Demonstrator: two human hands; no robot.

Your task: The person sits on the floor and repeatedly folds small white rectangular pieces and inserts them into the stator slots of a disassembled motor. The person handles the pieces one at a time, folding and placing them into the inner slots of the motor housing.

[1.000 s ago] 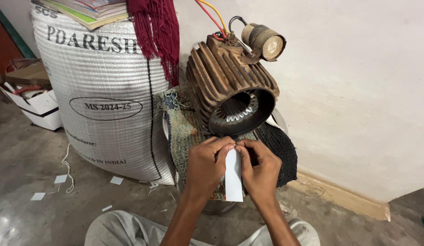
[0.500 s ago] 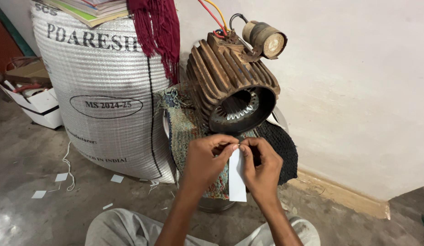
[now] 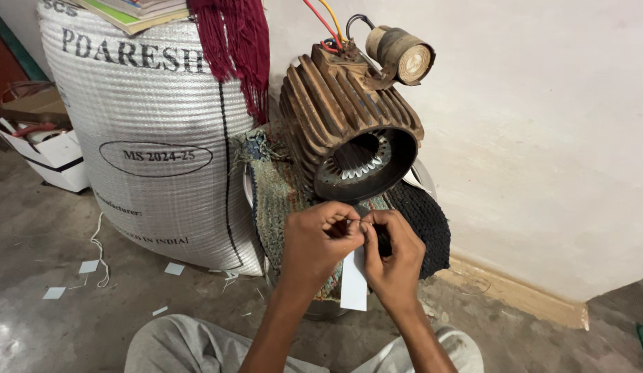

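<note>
Fingers of both hands pinch white paper strip (image 3: 354, 280) (rusty motor housing (image 3: 349, 131) just behind, woven sack (image 3: 156, 131) left).

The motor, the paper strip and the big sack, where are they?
motor (image 3: 346, 110): head view, ribbed rusty casing.
paper strip (image 3: 354, 283): head view, white lower half below the hands.
sack (image 3: 156, 110): head view, woven white front.

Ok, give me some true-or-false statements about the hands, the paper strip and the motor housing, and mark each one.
1. Both hands, left hand and right hand, pinch one white paper strip. True.
2. The rusty finned motor housing lies flat on the floor. False: it rests raised on woven cloth.
3. Its open end shows stator windings. True.
4. The white woven sack stands to the right of the housing. False: it stands to its left.
5. Paper scraps lie on the floor. True.
</note>
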